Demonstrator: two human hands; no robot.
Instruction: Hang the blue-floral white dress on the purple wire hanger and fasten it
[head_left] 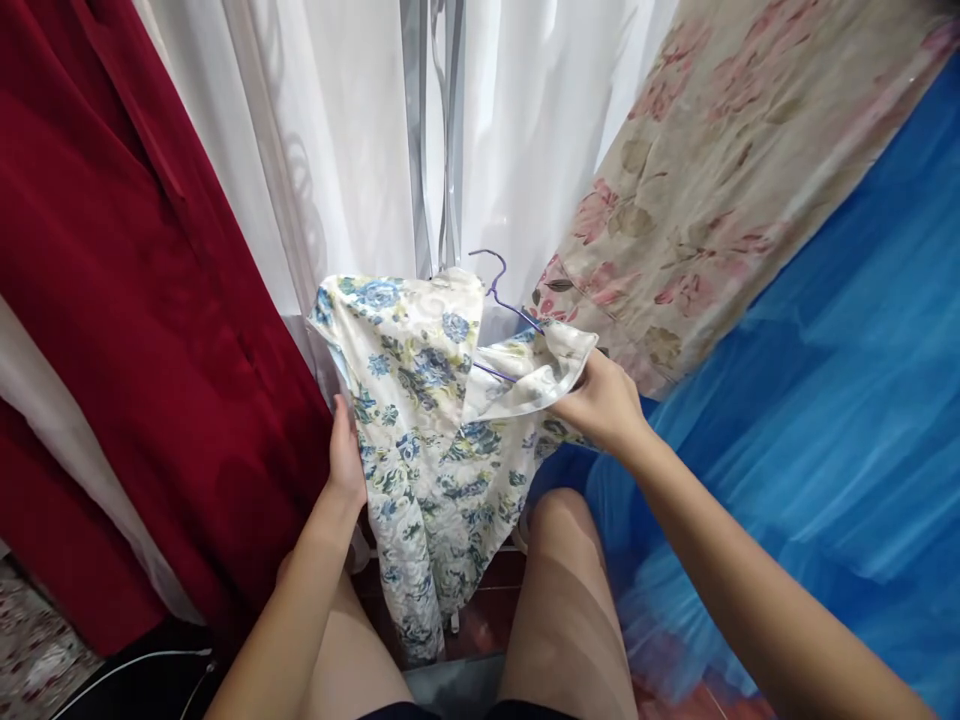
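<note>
Where the two forearms converge, a floral dress (420, 370) is held up at the centre of the view, above and between the bare knees, its white ground printed with blue blooms and yellow-green leaves. A purple hanger (517, 310) lies within it: the hook rises above the neckline, and part of the bar shows inside the neck opening, against the pale lining. The right hand (604, 400) grasps the dress at the edge of this opening, where the fabric is folded outward. The left hand (346, 455) touches the opposite side edge, thumb upward; its fingers pass behind the cloth, so whether they grip cannot be told. Below, the skirt narrows and hangs down between the legs (570, 600), over reddish floor tiles (499, 585). Behind the dress hangs white fabric (525, 130), with grey ribbons (415, 130) descending its middle. Dark red cloth (187, 350) falls at the left; at the right, beige cloth (675, 200) bears pink flowers, and beside it spreads gauzy blue fabric (810, 400). A black object (127, 685) of unclear kind occupies the lower left corner.
</note>
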